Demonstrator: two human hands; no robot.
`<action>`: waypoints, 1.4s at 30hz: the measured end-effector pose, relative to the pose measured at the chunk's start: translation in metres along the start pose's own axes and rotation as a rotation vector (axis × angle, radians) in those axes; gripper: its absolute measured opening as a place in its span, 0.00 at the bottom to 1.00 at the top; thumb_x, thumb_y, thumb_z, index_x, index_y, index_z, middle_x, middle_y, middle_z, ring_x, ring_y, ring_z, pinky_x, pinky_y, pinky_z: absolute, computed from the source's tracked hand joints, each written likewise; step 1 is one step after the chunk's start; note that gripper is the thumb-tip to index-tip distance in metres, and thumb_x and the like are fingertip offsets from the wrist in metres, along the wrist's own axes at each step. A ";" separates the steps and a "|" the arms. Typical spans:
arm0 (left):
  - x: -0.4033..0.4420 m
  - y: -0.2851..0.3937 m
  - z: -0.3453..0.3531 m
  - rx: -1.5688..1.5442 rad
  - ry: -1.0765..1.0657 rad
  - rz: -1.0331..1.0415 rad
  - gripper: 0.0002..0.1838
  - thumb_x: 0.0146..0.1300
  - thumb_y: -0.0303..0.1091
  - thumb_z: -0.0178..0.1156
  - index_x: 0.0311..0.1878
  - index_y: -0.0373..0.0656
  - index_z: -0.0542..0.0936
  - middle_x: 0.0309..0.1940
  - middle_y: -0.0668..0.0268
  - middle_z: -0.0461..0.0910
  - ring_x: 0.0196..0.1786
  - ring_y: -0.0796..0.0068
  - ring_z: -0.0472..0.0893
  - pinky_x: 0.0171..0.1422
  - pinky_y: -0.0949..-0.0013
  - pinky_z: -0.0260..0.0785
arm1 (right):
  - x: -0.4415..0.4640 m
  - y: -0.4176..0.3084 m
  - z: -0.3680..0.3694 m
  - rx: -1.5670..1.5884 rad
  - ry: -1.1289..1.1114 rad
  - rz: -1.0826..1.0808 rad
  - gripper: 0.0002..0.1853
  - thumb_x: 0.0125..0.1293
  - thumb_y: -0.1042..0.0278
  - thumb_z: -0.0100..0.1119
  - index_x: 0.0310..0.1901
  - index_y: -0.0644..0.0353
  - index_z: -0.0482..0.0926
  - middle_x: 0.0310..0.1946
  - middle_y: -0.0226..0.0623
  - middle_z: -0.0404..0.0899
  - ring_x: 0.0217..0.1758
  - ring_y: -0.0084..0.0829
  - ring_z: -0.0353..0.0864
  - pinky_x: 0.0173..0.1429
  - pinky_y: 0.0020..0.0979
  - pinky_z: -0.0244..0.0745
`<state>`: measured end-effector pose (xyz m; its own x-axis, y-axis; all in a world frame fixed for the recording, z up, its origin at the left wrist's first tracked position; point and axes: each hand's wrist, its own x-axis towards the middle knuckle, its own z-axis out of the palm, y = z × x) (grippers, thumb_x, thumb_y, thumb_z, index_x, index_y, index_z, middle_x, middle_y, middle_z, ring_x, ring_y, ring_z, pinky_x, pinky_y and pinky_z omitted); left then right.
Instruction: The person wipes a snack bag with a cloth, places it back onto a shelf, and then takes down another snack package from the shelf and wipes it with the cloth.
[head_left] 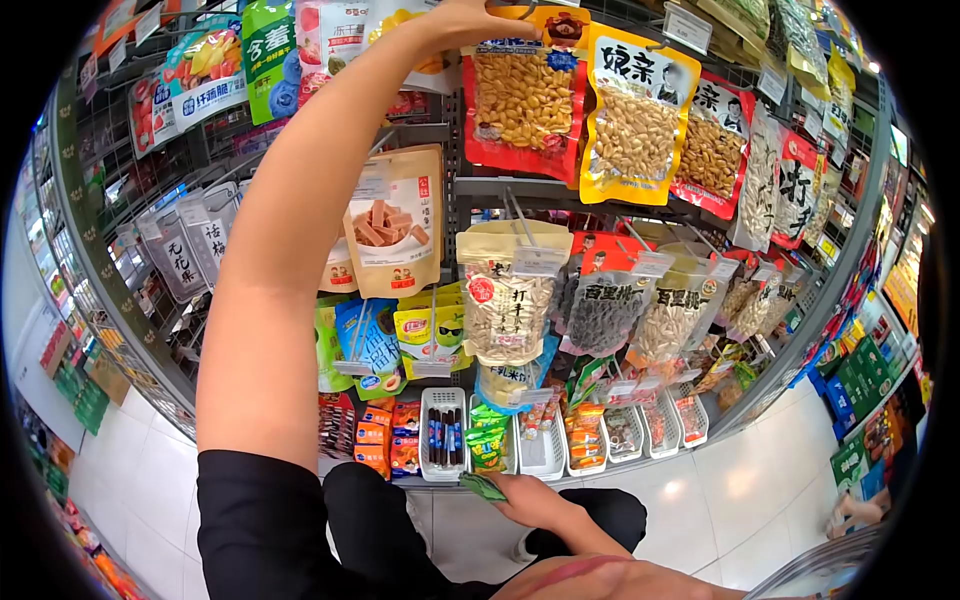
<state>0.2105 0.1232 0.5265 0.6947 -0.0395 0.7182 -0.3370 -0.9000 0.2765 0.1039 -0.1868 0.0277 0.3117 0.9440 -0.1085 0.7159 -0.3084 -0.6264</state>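
Observation:
My left arm reaches up across the rack, and my left hand is at the top edge of the view. Its fingers close on the upper edge of a red bag of peanuts hanging from a hook; part of the hand is cut off by the frame. Beside that bag hangs a yellow bag of nuts or seeds. Low down in front of my lap, my right hand holds a flat green packet by its end. Its print cannot be read, and some fingers are hidden.
A tan pouch and a clear-fronted snack bag hang on the middle hooks. Below them stand white baskets of small packets. Metal hooks with price tags stick out towards me. Pale floor tiles lie beneath.

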 end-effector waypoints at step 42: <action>-0.029 -0.002 -0.015 -0.064 0.022 -0.259 0.28 0.52 0.52 0.80 0.48 0.42 0.86 0.40 0.64 0.84 0.35 0.74 0.78 0.34 0.67 0.69 | -0.004 0.008 0.006 -0.028 0.048 -0.052 0.28 0.63 0.69 0.59 0.66 0.62 0.69 0.42 0.60 0.84 0.44 0.61 0.84 0.50 0.55 0.79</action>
<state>0.1810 0.1325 0.5146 0.7491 0.1985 0.6320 -0.1899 -0.8497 0.4919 0.1046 -0.1924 0.0185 0.3025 0.9524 -0.0386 0.7489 -0.2626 -0.6085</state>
